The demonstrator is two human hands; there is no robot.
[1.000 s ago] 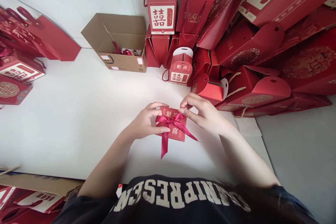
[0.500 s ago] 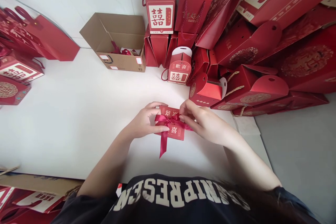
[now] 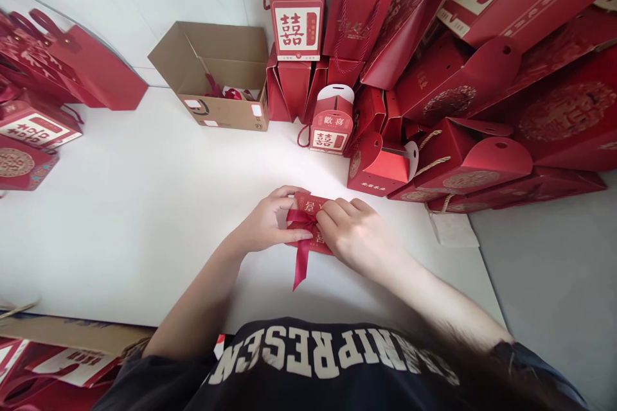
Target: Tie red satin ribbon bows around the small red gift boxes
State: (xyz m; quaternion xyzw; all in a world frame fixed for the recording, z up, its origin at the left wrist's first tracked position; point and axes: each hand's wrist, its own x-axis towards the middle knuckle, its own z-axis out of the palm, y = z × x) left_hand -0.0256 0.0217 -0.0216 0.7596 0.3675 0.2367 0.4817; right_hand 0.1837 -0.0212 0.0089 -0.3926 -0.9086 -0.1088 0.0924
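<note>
A small red gift box (image 3: 308, 200) with pale lettering is between my hands above the white table. Dark-pink ribbon (image 3: 301, 263) is tied in a bow across its top, one tail hanging toward me. My left hand (image 3: 265, 221) grips the box's left side, thumb pressing near the bow's left loop and fingers behind the far edge. My right hand (image 3: 354, 231) is closed at the bow's knot and covers the right half of the box and the bow's right loop. Its fingertips are hidden, but they appear to pinch the ribbon.
An open cardboard box (image 3: 231, 117) with ribbon pieces inside stands at the back of the white table (image 3: 144, 205). Red gift boxes (image 3: 378, 167) are stacked behind and to the right. Red bags (image 3: 103, 70) stand at the far left. Another carton (image 3: 77, 331) is at the lower left.
My right hand has moved left from the ribbon's right loop to the knot, its fingers curling down over it. My left hand and the box stay nearly in place.
</note>
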